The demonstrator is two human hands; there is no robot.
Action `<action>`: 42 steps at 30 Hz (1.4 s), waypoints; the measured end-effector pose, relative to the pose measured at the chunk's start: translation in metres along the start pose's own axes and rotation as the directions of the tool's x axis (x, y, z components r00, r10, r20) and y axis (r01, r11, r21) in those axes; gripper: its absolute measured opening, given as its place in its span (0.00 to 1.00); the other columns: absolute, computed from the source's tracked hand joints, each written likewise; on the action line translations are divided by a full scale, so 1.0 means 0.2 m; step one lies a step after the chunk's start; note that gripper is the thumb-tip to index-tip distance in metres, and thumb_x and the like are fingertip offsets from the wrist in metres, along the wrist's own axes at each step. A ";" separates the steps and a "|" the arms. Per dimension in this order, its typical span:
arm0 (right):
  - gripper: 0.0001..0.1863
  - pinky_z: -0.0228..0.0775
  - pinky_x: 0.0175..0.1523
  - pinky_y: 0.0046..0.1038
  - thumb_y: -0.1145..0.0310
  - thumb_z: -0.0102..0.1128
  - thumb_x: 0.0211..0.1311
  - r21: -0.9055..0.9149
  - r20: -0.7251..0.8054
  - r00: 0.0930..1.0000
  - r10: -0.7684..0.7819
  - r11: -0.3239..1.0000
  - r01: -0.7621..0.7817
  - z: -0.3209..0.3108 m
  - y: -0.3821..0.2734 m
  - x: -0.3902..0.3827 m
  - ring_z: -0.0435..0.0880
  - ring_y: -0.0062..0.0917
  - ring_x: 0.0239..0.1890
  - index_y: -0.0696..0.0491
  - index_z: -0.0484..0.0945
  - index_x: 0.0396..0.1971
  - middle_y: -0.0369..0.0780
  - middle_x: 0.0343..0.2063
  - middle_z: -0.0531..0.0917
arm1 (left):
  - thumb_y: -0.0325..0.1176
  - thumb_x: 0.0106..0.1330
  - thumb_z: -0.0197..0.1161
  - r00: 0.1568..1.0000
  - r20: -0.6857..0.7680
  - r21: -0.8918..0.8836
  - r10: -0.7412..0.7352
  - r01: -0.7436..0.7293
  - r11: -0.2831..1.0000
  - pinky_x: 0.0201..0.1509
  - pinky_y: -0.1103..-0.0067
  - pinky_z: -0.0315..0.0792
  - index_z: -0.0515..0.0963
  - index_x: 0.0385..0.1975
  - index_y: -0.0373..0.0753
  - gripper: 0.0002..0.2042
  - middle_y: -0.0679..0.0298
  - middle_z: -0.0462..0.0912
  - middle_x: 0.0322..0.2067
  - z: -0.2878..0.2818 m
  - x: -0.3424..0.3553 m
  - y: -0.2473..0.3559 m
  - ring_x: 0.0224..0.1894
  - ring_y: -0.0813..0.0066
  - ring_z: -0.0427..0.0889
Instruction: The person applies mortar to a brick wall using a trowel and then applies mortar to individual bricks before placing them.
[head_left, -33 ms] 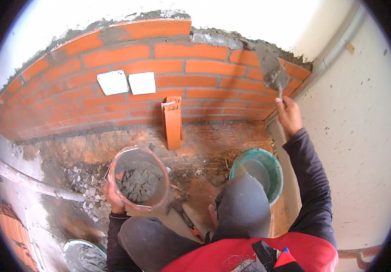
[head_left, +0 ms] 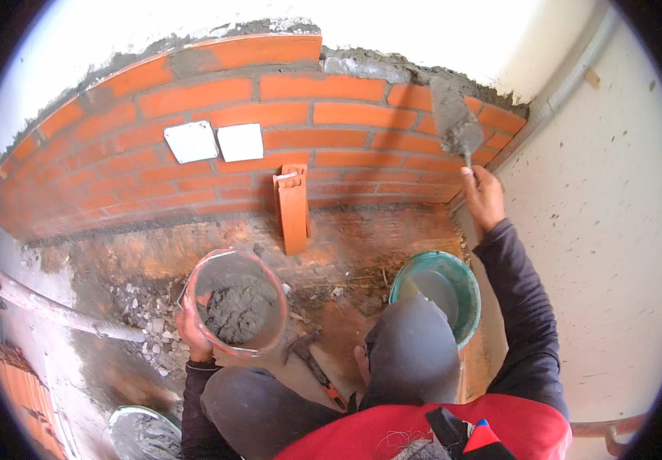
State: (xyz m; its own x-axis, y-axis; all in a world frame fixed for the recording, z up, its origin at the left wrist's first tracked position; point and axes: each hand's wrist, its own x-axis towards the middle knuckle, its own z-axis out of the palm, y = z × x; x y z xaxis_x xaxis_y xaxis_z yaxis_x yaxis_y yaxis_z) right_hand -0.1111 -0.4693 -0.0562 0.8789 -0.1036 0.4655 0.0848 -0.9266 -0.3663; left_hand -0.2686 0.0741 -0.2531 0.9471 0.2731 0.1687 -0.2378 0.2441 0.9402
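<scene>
My right hand (head_left: 486, 201) is closed on the handle of a trowel (head_left: 467, 139). Grey mortar (head_left: 447, 107) covers its blade, which is raised by the right end of the top brick course. My left hand (head_left: 193, 330) grips the left side of an orange bucket (head_left: 279, 295), its fingers partly hidden. Inside that bucket lies a heap of grey mortar (head_left: 237, 310). In front of me stands an orange brick wall (head_left: 358, 115) with a mortar-topped edge that steps lower on the right.
Two white square plates (head_left: 240, 142) sit on the wall, left of upright bricks (head_left: 293, 215). A green bucket (head_left: 469, 303) of cloudy water stands by my knee. Between my legs lies a hammer (head_left: 317, 372). Rubble (head_left: 151, 322), a pipe (head_left: 55, 307) and another bucket (head_left: 143, 433) are at left.
My right hand and the trowel have shifted slightly left. My left hand and the orange bucket have stayed in place.
</scene>
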 end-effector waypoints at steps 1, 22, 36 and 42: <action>0.16 0.69 0.37 0.48 0.57 0.53 0.68 0.007 0.001 1.000 0.020 1.000 -0.020 0.04 -0.01 -0.03 0.80 0.52 0.34 0.57 0.76 0.33 0.52 0.27 0.80 | 0.46 0.75 0.39 1.000 0.028 -0.076 0.006 -0.004 0.997 0.68 0.65 0.59 0.64 0.62 0.23 0.29 0.54 0.70 0.60 0.08 -0.01 0.02 0.63 0.63 0.68; 0.20 0.68 0.26 0.40 0.55 0.46 0.73 0.346 -0.117 0.986 0.119 0.936 -0.072 0.25 0.39 0.16 0.77 0.42 0.20 0.56 0.73 0.29 0.47 0.19 0.78 | 0.51 0.76 0.38 1.000 0.027 0.025 -0.004 0.003 1.000 0.63 0.66 0.65 0.65 0.63 0.26 0.31 0.54 0.73 0.57 0.09 0.01 0.03 0.58 0.61 0.73; 0.19 0.65 0.17 0.25 0.55 0.40 0.76 0.892 0.290 0.942 0.171 0.307 -0.331 0.57 -0.49 0.06 0.70 0.19 0.13 0.53 0.69 0.29 0.34 0.17 0.71 | 0.50 0.75 0.37 0.998 -0.014 0.074 -0.056 0.056 0.996 0.65 0.69 0.61 0.65 0.63 0.26 0.31 0.55 0.74 0.56 0.03 -0.01 0.02 0.58 0.63 0.72; 0.21 0.66 0.18 0.25 0.55 0.39 0.76 0.818 0.188 0.978 0.085 0.539 -0.204 0.78 -0.59 0.05 0.71 0.19 0.13 0.54 0.68 0.27 0.34 0.15 0.70 | 0.49 0.75 0.37 1.000 0.015 0.109 -0.010 0.009 0.994 0.66 0.69 0.61 0.65 0.63 0.26 0.31 0.53 0.72 0.59 0.08 0.00 0.05 0.62 0.60 0.69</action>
State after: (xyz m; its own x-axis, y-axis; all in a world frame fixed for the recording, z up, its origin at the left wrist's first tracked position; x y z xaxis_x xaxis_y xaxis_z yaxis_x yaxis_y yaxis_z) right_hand -0.0388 -0.3045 -0.1346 0.9555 -0.1124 0.2728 0.2501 -0.1824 -0.9509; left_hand -0.2677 0.0611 -0.2381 0.9526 0.2567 0.1632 -0.2045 0.1434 0.9683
